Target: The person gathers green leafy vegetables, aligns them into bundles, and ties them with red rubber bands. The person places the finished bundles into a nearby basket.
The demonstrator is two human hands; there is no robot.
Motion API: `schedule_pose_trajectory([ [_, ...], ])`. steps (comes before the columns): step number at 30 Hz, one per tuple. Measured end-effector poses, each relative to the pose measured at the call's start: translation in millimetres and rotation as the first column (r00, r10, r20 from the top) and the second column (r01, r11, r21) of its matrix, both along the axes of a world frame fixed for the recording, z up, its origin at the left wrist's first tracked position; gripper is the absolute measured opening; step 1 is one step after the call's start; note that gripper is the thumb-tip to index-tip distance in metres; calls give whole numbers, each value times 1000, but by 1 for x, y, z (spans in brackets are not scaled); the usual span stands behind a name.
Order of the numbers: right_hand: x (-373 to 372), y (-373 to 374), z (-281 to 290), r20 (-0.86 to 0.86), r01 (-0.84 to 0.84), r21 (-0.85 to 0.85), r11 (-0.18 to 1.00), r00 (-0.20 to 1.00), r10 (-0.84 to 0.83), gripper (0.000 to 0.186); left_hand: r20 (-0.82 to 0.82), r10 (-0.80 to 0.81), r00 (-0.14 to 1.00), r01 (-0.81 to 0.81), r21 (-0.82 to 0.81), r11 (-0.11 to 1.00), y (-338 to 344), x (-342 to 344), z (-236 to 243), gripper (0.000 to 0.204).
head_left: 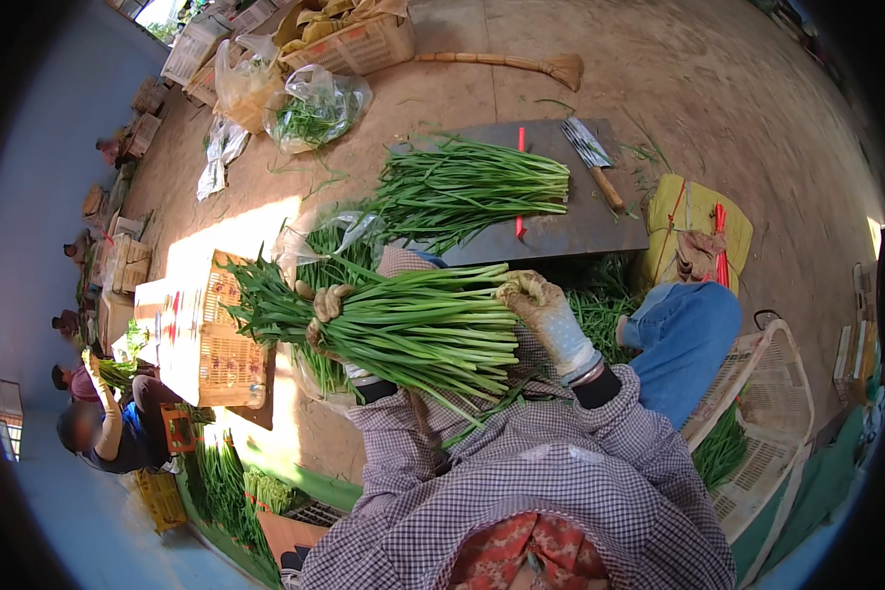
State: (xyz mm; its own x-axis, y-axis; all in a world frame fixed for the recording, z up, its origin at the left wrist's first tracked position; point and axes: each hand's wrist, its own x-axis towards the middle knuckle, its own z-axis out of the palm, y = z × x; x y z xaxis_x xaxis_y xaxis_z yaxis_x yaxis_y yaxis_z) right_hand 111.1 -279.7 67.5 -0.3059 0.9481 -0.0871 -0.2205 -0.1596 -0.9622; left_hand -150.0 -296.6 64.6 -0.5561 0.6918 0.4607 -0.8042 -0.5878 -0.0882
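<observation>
My left hand (326,313), in a soiled work glove, wraps round a thick bunch of garlic chives (413,320) held above my lap. The leafy tips point left and the pale stem ends point right. My gloved right hand (543,307) has its fingers curled at those stem ends, closed on some of the stalks. Beyond, a second pile of garlic chives (462,187) lies on a dark board (590,234), across a red tie strip (520,147). A cleaver (592,157) with a wooden handle rests on the board's right part.
To the right sit a yellow bundle (747,231) with red ties and a pale crate (757,462) holding greens. A crate (236,339) stands at left. Farther off are plastic bags (317,103) and a broom (521,63). A co-worker (118,428) sits at far left.
</observation>
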Motion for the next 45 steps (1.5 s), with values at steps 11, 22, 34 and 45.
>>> schedule_pose_trajectory([
  [11,55,-4,-37,47,162,49,986,985,-164,20,-41,-41,998,41,5,999,2,-21,-29,24],
  [22,41,0,-3,-166,306,26,952,940,-298,9,-70,-77,995,82,72,994,7,-22,-25,24],
  [34,38,-6,0,24,275,20,961,961,-275,8,-97,-99,990,114,162,980,11,-27,-28,24],
  [45,34,-5,-11,-30,348,30,937,937,-347,26,-85,-102,991,114,156,981,9,-27,-27,29],
])
